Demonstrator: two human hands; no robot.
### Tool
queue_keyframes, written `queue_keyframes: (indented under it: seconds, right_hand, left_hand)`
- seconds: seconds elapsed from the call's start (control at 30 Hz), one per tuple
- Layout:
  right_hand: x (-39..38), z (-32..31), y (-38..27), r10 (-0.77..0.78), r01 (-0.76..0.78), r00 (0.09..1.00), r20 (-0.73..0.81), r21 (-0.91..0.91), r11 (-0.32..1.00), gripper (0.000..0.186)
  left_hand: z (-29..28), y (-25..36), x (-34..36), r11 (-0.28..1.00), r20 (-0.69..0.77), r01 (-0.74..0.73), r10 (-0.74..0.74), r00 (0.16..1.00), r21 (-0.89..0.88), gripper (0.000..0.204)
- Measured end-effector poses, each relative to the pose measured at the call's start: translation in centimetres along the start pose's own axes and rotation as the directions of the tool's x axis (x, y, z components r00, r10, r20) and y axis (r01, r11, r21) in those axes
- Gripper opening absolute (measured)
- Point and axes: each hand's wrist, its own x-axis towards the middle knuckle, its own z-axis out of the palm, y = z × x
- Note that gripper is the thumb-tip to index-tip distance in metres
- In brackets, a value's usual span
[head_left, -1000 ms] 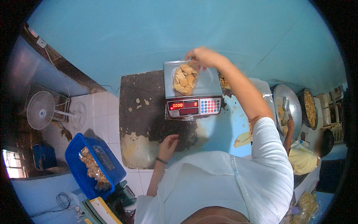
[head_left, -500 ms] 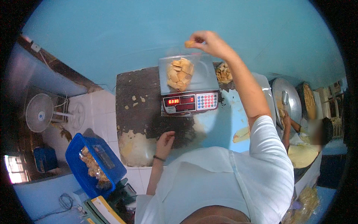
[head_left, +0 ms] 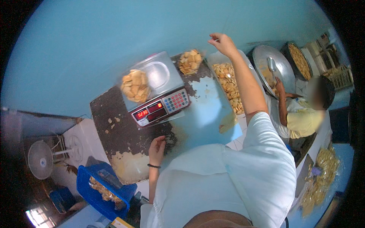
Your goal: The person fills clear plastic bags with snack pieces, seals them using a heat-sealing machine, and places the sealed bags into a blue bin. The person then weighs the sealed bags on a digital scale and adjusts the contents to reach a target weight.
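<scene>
A clear bag of golden cracker pieces (head_left: 135,86) sits on the left side of the steel pan of a digital scale (head_left: 157,76), whose red display is lit. My right hand (head_left: 222,43) is raised beyond the scale, near the far end of a clear tub of crackers (head_left: 228,81). Its fingers are partly curled and apart, with no piece visible in them. A second bag of crackers (head_left: 190,62) stands between the scale and the tub. Low over the table's near edge, my left hand (head_left: 156,149) hangs empty, its fingers loosely bent and apart.
The worn table (head_left: 110,102) has a few crumbs. At right, a co-worker (head_left: 304,117) reaches into a big metal pan (head_left: 279,62) with a scoop; another cracker-filled pan (head_left: 299,60) stands beyond. A blue bin (head_left: 102,190) holds packed bags at lower left, near a fan (head_left: 40,159).
My right hand has moved from over the scale toward the tub, and the cracker piece it held is no longer seen. The view has turned, showing more of the tub.
</scene>
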Motion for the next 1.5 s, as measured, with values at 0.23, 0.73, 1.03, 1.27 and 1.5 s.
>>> queue_keyframes:
  seconds: [0.23,0.73,1.03,1.27,1.5]
  right_hand:
    - [-6.7,-0.8,17.7,0.408,-0.396,0.91,0.081,-0.129,0.909,0.043]
    - [-10.8,9.5,33.6,0.458,-0.447,0.888,0.048,-0.152,0.882,0.024]
    - [-7.3,-4.8,12.0,-0.216,0.232,0.973,0.085,-0.296,0.927,0.021]
    - [-9.9,-11.9,-1.7,-0.271,0.271,0.962,0.024,-0.162,0.949,0.015]
    - [-14.3,-8.7,-6.3,-0.412,0.407,0.908,0.075,0.071,0.91,0.015]
  left_hand:
    - [3.8,1.1,0.7,0.992,0.014,0.024,-0.026,1.0,0.124,0.023]
    - [4.7,7.5,1.5,0.97,-0.16,0.036,0.003,0.987,0.239,0.02]
    - [-3.6,24.0,11.2,0.538,-0.193,-0.317,0.691,0.697,0.781,0.018]
    - [-6.6,27.7,18.6,0.374,-0.07,-0.335,0.751,0.657,0.865,0.022]
    - [-8.2,25.1,27.6,0.22,0.116,-0.121,0.034,0.993,0.968,0.024]
